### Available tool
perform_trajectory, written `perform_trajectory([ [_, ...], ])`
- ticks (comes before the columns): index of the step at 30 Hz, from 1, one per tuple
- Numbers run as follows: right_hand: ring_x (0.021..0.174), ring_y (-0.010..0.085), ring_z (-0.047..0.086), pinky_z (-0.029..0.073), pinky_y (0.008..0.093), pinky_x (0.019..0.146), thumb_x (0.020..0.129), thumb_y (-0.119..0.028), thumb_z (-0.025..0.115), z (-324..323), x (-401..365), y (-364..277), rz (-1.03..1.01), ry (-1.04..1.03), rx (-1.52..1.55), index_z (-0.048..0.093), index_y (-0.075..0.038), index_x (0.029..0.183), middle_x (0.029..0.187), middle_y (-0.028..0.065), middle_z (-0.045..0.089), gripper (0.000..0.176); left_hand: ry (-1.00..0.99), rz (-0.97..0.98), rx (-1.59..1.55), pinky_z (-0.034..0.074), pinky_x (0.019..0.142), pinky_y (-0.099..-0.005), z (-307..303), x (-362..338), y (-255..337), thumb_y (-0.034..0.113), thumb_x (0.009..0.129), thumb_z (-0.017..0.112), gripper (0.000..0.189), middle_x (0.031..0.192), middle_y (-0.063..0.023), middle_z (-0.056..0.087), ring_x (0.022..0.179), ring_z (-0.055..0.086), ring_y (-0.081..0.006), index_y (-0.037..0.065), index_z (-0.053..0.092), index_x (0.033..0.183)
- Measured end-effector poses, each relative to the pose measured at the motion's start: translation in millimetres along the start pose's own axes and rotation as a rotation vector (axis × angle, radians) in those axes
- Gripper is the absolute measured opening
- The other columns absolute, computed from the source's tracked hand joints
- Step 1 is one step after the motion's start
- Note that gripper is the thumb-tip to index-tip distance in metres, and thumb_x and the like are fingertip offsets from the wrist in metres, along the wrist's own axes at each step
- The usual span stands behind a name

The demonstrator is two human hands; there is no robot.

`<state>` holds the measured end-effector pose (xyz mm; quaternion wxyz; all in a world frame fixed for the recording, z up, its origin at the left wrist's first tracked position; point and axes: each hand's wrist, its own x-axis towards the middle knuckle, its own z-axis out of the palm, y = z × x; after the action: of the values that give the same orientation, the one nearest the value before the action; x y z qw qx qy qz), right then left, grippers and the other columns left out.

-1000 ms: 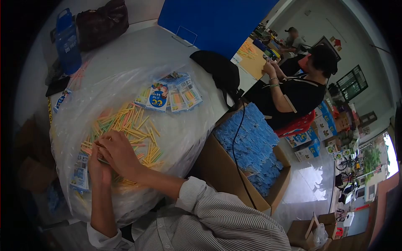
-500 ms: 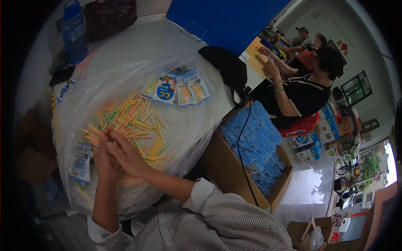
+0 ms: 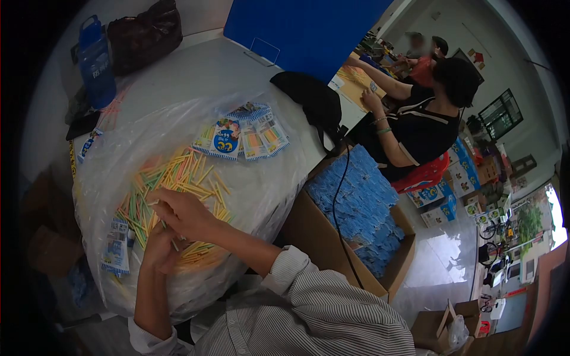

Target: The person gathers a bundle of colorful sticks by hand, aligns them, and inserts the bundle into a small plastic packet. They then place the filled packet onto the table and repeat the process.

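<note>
Yellow, green and pink sticks (image 3: 184, 172) lie in a loose pile on clear plastic sheeting (image 3: 255, 196). Over the near part of the pile, my left hand (image 3: 161, 248) is curled, with a few stick ends showing at its fingers. Just above it, my right hand (image 3: 181, 212) has bent fingers pressed together around the end of a pale stick. The two hands are close together. Printed sachets (image 3: 225, 137) of sticks lie beyond the pile, and another sachet (image 3: 116, 246) lies left of my hands.
A carton of blue packets (image 3: 356, 202) stands to the right, with a black cable across it. A black cap (image 3: 309, 101), blue board (image 3: 297, 35), blue bottle (image 3: 96, 68) and dark bag (image 3: 145, 38) are at the back. A co-worker (image 3: 427, 118) sits at the right.
My hands have moved down and slightly right, away from the bundle of sticks at the pile's left side. The view has shifted a little. The co-worker's arm has stretched farther out.
</note>
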<state>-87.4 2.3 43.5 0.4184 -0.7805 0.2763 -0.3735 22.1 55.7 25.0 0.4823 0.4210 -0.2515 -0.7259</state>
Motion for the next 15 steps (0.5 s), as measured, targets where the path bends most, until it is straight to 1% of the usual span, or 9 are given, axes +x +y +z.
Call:
perform_trajectory([
  [1, 0.064, 0.0260, 0.051, 0.039, 0.0337, 0.057, 0.078, -0.014, 0.049, -1, 0, -5, 0.135, 0.042, 0.068, 0.049, -0.002, 0.088, 0.070, 0.0118, 0.050, 0.015, 0.043, -0.007, -0.001, 0.047, 0.073, -0.0340, 4, -1, 2, -0.004, 0.073, 0.039, 0.033, 0.094, -0.0063, 0.049, 0.082, 0.052, -0.0168, 0.002, 0.041, 0.106],
  [2, 0.064, 0.0260, 0.051, 0.039, 0.0337, 0.057, 0.078, -0.014, 0.049, 0, 0, -4, 0.134, 0.042, 0.068, 0.049, -0.002, 0.088, 0.070, 0.0118, 0.050, 0.015, 0.087, -0.016, -0.002, 0.046, 0.074, -0.0349, 6, -2, 2, -0.004, 0.074, 0.038, 0.032, 0.096, -0.0060, 0.048, 0.083, 0.051, -0.0168, 0.002, 0.041, 0.105],
  [4, 0.061, 0.0277, 0.050, 0.039, 0.0348, 0.056, 0.078, -0.012, 0.048, 5, 2, 3, -0.066, 0.166, 0.067, 0.050, -0.002, 0.084, 0.068, 0.0126, 0.049, 0.012, 0.044, -0.039, -0.012, 0.046, 0.075, -0.0359, -2, 0, 1, -0.004, 0.074, 0.038, 0.032, 0.097, -0.0064, 0.048, 0.084, 0.051, -0.0170, 0.003, 0.040, 0.106],
  [6, 0.062, 0.0286, 0.050, 0.039, 0.0353, 0.057, 0.078, -0.013, 0.048, 8, 3, 9, -0.120, 0.190, -0.013, 0.049, -0.003, 0.083, 0.067, 0.0132, 0.048, 0.011, 0.002, -0.060, -0.024, 0.046, 0.076, -0.0369, -4, 1, 0, -0.004, 0.074, 0.037, 0.033, 0.098, -0.0068, 0.047, 0.086, 0.051, -0.0171, 0.003, 0.039, 0.106],
  [8, 0.063, 0.0294, 0.051, 0.039, 0.0358, 0.057, 0.078, -0.013, 0.048, 6, 2, 11, -0.176, 0.211, -0.097, 0.049, -0.003, 0.083, 0.067, 0.0138, 0.048, 0.011, 0.064, -0.053, -0.058, 0.045, 0.077, -0.0376, -1, 0, 0, -0.004, 0.074, 0.035, 0.034, 0.101, -0.0077, 0.047, 0.089, 0.050, -0.0180, 0.003, 0.038, 0.107],
  [10, 0.067, 0.0303, 0.051, 0.039, 0.0360, 0.058, 0.079, -0.014, 0.045, -1, -1, 9, -0.048, 0.027, -0.227, 0.049, -0.003, 0.082, 0.069, 0.0139, 0.048, 0.012, 0.043, -0.025, -0.082, 0.045, 0.077, -0.0385, 2, -1, 1, -0.003, 0.074, 0.034, 0.034, 0.102, -0.0081, 0.046, 0.090, 0.050, -0.0186, 0.003, 0.038, 0.107],
  [11, 0.067, 0.0303, 0.051, 0.039, 0.0360, 0.058, 0.079, -0.014, 0.045, -2, 0, 10, -0.049, 0.029, -0.234, 0.049, -0.003, 0.082, 0.069, 0.0139, 0.048, 0.012, 0.021, 0.003, -0.105, 0.045, 0.077, -0.0395, 4, -1, 1, -0.003, 0.075, 0.033, 0.034, 0.103, -0.0084, 0.046, 0.090, 0.050, -0.0191, 0.003, 0.038, 0.108],
  [13, 0.071, 0.0316, 0.050, 0.039, 0.0360, 0.061, 0.081, -0.017, 0.043, -2, 0, 13, -0.060, -0.168, -0.265, 0.050, -0.002, 0.087, 0.076, 0.0163, 0.050, 0.017, 0.017, -0.012, -0.084, 0.044, 0.078, -0.0377, -1, 3, -1, -0.003, 0.075, 0.032, 0.034, 0.103, -0.0084, 0.046, 0.091, 0.049, -0.0194, 0.003, 0.037, 0.108],
  [15, 0.075, 0.0288, 0.051, 0.039, 0.0342, 0.064, 0.082, -0.018, 0.042, 1, -1, 13, -0.068, -0.096, -0.170, 0.048, -0.001, 0.091, 0.081, 0.0160, 0.050, 0.021, 0.021, -0.028, -0.058, 0.043, 0.079, -0.0360, -9, 7, -4, -0.002, 0.076, 0.032, 0.034, 0.103, -0.0084, 0.046, 0.092, 0.049, -0.0197, 0.003, 0.037, 0.109],
])
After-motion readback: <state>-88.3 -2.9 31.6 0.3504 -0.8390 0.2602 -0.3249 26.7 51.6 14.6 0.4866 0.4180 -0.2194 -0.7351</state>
